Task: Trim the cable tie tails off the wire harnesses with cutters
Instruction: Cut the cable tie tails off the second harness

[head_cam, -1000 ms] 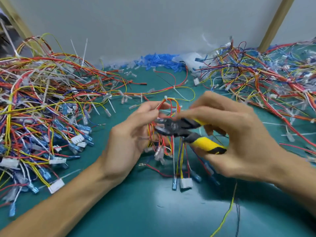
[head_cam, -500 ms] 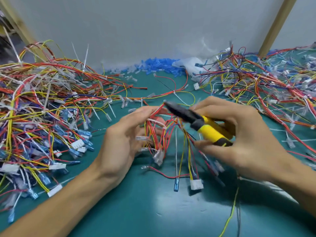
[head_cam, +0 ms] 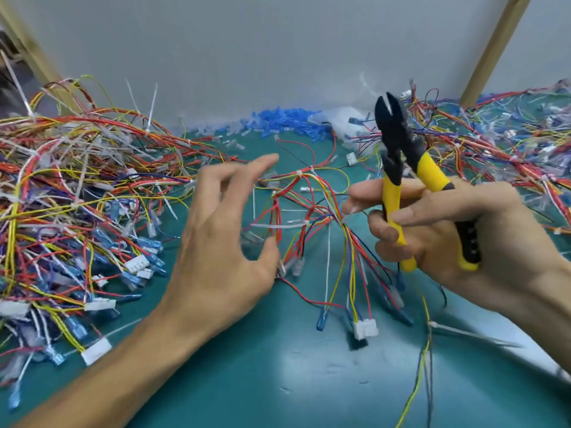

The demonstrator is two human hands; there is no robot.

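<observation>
A wire harness (head_cam: 312, 211) of red, yellow and blue wires lies on the green mat between my hands, with white cable tie tails sticking out of it. My left hand (head_cam: 222, 242) hovers over its left side, fingers spread and loosely bent, holding nothing. My right hand (head_cam: 448, 230) grips the yellow handles of the cutters (head_cam: 401, 156), which point upward with the black jaws slightly apart, above and to the right of the harness.
A large heap of harnesses (head_cam: 77, 196) with long tie tails fills the left. Another heap (head_cam: 500, 143) covers the right back. Blue terminals (head_cam: 278, 118) and a clear bag lie along the grey wall. Wooden posts stand at both back corners.
My left hand has let go of the harness, which now lies spread on the mat. My right hand has swung the cutters from across the harness up to point upright.
</observation>
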